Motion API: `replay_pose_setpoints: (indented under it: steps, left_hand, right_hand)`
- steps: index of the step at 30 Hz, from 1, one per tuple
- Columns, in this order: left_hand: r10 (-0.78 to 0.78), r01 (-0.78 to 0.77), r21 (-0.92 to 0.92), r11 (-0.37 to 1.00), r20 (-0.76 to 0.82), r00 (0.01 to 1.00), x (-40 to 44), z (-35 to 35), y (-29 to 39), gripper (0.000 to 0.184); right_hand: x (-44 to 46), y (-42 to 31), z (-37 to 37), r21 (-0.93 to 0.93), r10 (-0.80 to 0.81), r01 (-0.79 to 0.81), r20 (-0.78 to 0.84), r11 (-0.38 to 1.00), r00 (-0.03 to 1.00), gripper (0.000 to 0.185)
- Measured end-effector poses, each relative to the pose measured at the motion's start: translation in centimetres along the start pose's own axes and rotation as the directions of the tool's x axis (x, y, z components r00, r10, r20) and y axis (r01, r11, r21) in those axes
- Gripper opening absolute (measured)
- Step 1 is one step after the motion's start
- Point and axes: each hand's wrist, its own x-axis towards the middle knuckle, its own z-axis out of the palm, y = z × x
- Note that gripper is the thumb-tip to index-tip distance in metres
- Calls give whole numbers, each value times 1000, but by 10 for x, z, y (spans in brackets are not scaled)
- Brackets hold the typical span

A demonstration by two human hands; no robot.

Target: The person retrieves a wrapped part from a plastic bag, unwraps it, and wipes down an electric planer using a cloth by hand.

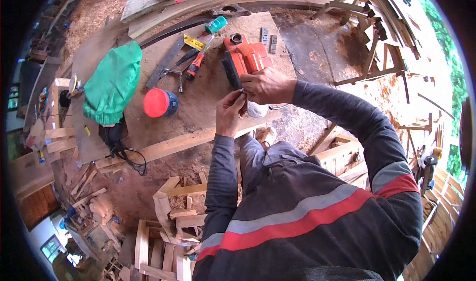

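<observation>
My left hand [229, 113] is at the near edge of the wooden bench, its fingers pinched together. Close against it, my right hand [267, 86] also has its fingers closed, and the fingertips of both almost meet. Some small thing seems to be between them, too small to make out. Just beyond the hands an orange electric planer [253, 55] lies on the bench, partly covered by my right hand. A white rounded object [257, 109] shows below my fingers. Left of my hands stands a blue jar [172, 103] with a red lid [156, 103].
A screwdriver [195, 65], a metal T-shaped wrench [179, 76], a yellow-handled tool [194, 42] and a green bottle [216, 24] lie on the bench [208, 127]. Two small metal pieces [268, 39] lie beyond the planer. A green cloth cover [114, 82] sits at left. Wood offcuts [168, 251] litter the floor.
</observation>
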Motion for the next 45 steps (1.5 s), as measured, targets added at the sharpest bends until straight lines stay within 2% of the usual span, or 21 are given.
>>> replay_pose_setpoints:
  steps: [3, 6, 8, 10, 16, 18, 20, 21, 22, 24, 27, 28, 30, 32, 34, 35, 36, 40, 42, 43, 45]
  left_hand:
    - [-39, 41, -37, 998, 47, 998, 9, -5, 2, 25]
    - [-74, 73, 19, 997, 51, 996, 12, -9, 4, 22]
    - [-112, 112, -10, 994, -43, 993, 16, -10, 4, 19]
    - [-104, 102, -56, 993, -36, 994, 19, -11, 4, 18]
    - [-124, 126, 71, 990, -30, 992, 25, -10, 11, 20]
    - [-146, 146, 74, 987, -2, 989, 32, -12, 17, 21]
    - [-192, 180, 115, 977, 107, 975, 40, -18, 22, 19]
    - [-228, 233, -13, 972, 150, 962, 41, -19, 27, 20]
    - [-231, 238, -33, 971, 147, 962, 43, -21, 24, 20]
    - [-393, 428, -128, 895, 229, 891, 46, -30, 16, 17]
    - [-512, 559, -265, 786, 228, 828, 42, -28, 17, 19]
    - [-556, 606, -317, 730, 241, 795, 41, -26, 20, 20]
    - [-578, 633, -339, 696, 259, 774, 38, -23, 17, 20]
    - [-545, 615, -423, 665, 288, 787, 36, -23, 14, 18]
    - [-537, 615, -443, 652, 302, 788, 37, -23, 12, 18]
    - [-523, 608, -464, 644, 313, 793, 37, -22, 10, 18]
    - [-538, 620, -463, 634, 313, 783, 38, -22, 9, 18]
    - [-504, 590, -287, 755, 321, 802, 56, -30, 27, 19]
    - [-460, 534, -99, 840, 392, 796, 61, -38, 28, 21]
    - [-468, 540, -91, 837, 393, 792, 61, -40, 26, 21]
    - [-353, 410, -51, 911, 420, 836, 61, -42, 19, 22]
  right_hand:
    - [5, -6, -7, 2, 75, -75, 44, 997, 996, 17]
    - [6, -9, -11, -7, 92, -92, 86, 996, 992, 13]
    - [11, -10, -14, -9, 107, -106, 68, 994, 992, 12]
    - [15, -13, -16, -12, 102, -102, 75, 995, 992, 13]
    - [26, -20, -16, -2, 178, -179, 103, 984, 979, 10]
    - [31, -23, -19, 35, 220, -226, 130, 974, 967, 9]
    - [31, -28, -27, -30, 262, -262, 238, 965, 935, 10]
    - [30, -30, -29, 1, 321, -329, 211, 944, 923, 12]
    - [30, -32, -31, 38, 375, -387, 185, 921, 909, 14]
    - [22, -36, -28, 40, 395, -404, 141, 914, 908, 24]
    - [13, -53, -26, 64, 611, -623, 142, 779, 779, 23]
    - [14, -57, -26, 59, 616, -630, 153, 775, 772, 23]
    - [21, -64, -22, 238, 820, -824, 144, 514, 553, 18]
    - [25, -71, -16, 316, 858, -832, 91, 457, 506, 16]
    - [19, -77, -7, 379, 943, -905, 181, 194, 278, 17]
    - [17, -79, -2, 405, 952, -888, 113, 217, 284, 17]
    - [17, -79, 0, 406, 955, -892, 124, 200, 270, 17]
    - [34, -75, -14, 303, 931, -895, 57, 327, 360, 17]
    - [33, -70, -20, 157, 799, -797, 60, 584, 598, 16]
    - [30, -66, -22, 163, 804, -800, 58, 577, 592, 16]
    - [25, -54, -27, 95, 680, -703, 196, 705, 707, 14]
